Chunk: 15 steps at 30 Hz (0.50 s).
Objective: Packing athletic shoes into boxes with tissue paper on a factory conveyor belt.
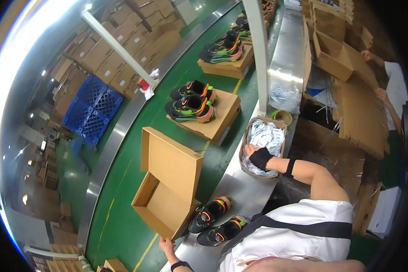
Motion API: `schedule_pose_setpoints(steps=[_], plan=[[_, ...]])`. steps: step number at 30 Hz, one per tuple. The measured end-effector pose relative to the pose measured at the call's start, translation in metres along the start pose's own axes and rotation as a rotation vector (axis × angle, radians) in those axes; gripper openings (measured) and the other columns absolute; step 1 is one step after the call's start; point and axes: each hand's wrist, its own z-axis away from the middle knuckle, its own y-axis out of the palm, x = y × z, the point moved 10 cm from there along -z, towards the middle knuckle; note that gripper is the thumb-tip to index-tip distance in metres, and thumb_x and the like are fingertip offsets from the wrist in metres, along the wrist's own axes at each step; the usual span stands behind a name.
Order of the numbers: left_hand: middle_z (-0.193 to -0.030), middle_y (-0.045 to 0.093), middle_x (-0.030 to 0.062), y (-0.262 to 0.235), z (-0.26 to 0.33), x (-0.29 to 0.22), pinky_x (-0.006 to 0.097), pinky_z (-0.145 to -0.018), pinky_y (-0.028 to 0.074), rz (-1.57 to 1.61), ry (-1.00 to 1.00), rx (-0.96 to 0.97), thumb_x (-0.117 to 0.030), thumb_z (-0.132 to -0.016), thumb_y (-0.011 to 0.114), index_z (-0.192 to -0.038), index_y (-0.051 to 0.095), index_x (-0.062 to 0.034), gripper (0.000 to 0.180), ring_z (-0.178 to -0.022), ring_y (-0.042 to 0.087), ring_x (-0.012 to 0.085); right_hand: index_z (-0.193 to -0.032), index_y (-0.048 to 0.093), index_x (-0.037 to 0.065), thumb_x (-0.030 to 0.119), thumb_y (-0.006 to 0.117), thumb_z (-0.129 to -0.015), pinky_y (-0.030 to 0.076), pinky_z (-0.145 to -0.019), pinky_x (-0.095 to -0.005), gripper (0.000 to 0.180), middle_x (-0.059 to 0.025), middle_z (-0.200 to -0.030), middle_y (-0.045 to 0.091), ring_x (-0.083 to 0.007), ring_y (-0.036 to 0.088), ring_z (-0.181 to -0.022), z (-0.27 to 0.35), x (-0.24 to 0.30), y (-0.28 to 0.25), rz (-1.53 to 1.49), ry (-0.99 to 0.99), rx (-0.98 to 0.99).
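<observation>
My left hand (pixel 167 245), a black band at its wrist, grips the near lower edge of an open brown shoe box (pixel 165 204) on the green conveyor. The box's lid stands raised, and its visible inside is bare cardboard. My right hand (pixel 251 149), in a black wrist wrap, reaches into a carton (pixel 243 168) of small white packets (pixel 267 136); its fingertips are partly hidden there. Beside the shoe box, on the metal ledge, sit two black sneakers with orange and green trim, one sneaker (pixel 210 214) behind the other sneaker (pixel 223 231).
Farther up the conveyor (pixel 122 181), a closed shoe box (pixel 226 119) carries a pair of sneakers (pixel 192 106), with more such boxes beyond. A green tape roll (pixel 283 118) stands behind the packet carton. At right, another person's hand (pixel 367 55) touches cardboard. A white post (pixel 257 54) rises beside the conveyor.
</observation>
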Motion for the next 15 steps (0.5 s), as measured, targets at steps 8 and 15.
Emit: schedule_pose_setpoints(steps=[8,15], plan=[[-0.073,0.055,0.0083,0.008,0.016,-0.024,0.027,-0.036,0.045,0.157,0.118,0.052,-0.013,-0.078,0.038,-0.105,0.047,-0.0069,0.029,-0.053,0.055,0.0153,-0.069,0.055,0.009,0.017,0.044,-0.073,0.046,-0.053,-0.0389,0.014,-0.0159,-0.076,0.057,-0.0294,0.058,-0.064,-0.001,-0.012,0.004,0.06,-0.032,0.062],[-0.057,0.053,0.0078,-0.007,0.004,-0.003,0.027,-0.037,0.041,0.062,0.188,0.072,-0.01,-0.074,0.041,-0.093,0.05,-0.002,0.023,-0.043,0.052,0.0144,-0.083,0.055,0.004,0.008,0.051,-0.077,0.044,-0.052,-0.03,0.008,-0.011,-0.062,0.055,-0.0222,0.055,-0.055,0.01,0.128,-0.13,-0.604,-0.009,-0.422]])
